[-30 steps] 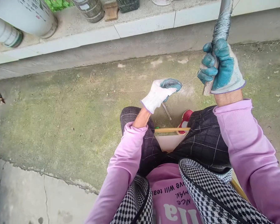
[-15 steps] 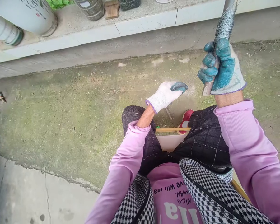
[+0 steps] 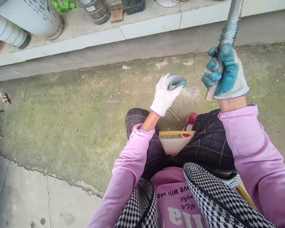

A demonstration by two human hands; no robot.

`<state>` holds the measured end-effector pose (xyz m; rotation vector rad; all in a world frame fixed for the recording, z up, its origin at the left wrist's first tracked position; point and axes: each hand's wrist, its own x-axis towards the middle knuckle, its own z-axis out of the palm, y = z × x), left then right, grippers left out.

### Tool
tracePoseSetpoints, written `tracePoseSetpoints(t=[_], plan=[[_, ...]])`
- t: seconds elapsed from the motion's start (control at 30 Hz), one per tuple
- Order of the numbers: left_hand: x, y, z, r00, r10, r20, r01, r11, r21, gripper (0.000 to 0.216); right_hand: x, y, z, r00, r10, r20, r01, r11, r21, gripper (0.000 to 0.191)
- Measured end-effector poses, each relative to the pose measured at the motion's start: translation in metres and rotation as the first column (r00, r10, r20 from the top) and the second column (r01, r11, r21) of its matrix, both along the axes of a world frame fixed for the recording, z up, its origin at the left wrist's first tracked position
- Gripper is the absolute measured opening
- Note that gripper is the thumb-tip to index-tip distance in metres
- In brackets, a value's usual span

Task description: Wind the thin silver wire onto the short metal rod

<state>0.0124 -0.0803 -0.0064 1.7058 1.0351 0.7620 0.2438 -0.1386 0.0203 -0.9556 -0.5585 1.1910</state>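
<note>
Someone standing here would see the camera riding on the person's head, looking steeply down and somewhat forward over the left hand (image 3: 167,93) and the right hand (image 3: 230,71). It is close, closest to the pink shirt (image 3: 165,207) on the near side of the hands, whose lettering it catches upside down. The right hand shows larger than the left, so it seems nearer the lens. The view is wide: it takes in the lap below the hands, the floor (image 3: 73,110) spreading out to their left and the ledge (image 3: 154,25) beyond them, which slants upward toward the right hand's side.
</note>
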Motion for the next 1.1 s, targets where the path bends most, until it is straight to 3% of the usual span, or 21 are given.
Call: tracePoseSetpoints(t=[0.3, 0.43, 0.5, 0.6, 0.67, 0.73, 0.8, 0.9, 1.1], plan=[[-0.01, 0.006, 0.0, 0.97, 0.239, 0.049, -0.241, 0.97, 0.041, 0.012, -0.055, -0.02, -0.016, 0.996, 0.072, -0.058, -0.076, 0.995, -0.071, 0.069], [-0.012, 0.012, -0.001, 0.977, 0.208, -0.038, -0.203, 0.974, 0.099, 0.015, -0.088, -0.032, -0.006, 0.988, 0.145, -0.058, -0.15, 0.984, -0.093, 0.08], [-0.01, 0.013, -0.005, 0.983, 0.156, -0.092, -0.145, 0.983, 0.112, 0.017, -0.105, -0.033, 0.008, 0.996, 0.085, -0.029, -0.087, 0.993, -0.081, 0.087], [-0.003, 0.011, -0.015, 0.986, 0.077, -0.147, -0.059, 0.991, 0.122, 0.017, -0.117, -0.022, 0.031, 0.999, -0.013, 0.035, 0.015, 0.998, -0.058, 0.075], [0.004, 0.007, -0.023, 0.984, 0.038, -0.176, -0.014, 0.991, 0.131, 0.015, -0.112, -0.005, 0.038, 0.999, -0.04, 0.024, 0.04, 0.999, 0.016, 0.077], [0.008, 0.003, -0.029, 0.976, -0.011, -0.217, 0.044, 0.988, 0.145, 0.013, -0.098, 0.017, 0.036, 0.999, -0.024, -0.024, 0.025, 0.999, 0.03, 0.067], [0.009, 0.0, -0.034, 0.961, -0.062, -0.27, 0.113, 0.978, 0.176, 0.011, -0.081, 0.037, 0.029, 0.989, -0.088, -0.121, 0.08, 0.994, -0.071, 0.046], [0.004, -0.001, -0.039, 0.951, -0.085, -0.298, 0.163, 0.955, 0.248, 0.016, -0.054, 0.054, 0.018, 0.974, -0.117, -0.194, 0.072, 0.972, -0.226, 0.032], [-0.008, -0.004, -0.039, 0.993, -0.071, -0.098, 0.09, 0.974, 0.207, 0.02, -0.017, 0.048, 0.016, 0.929, -0.288, -0.232, 0.182, 0.902, -0.391, 0.022]])
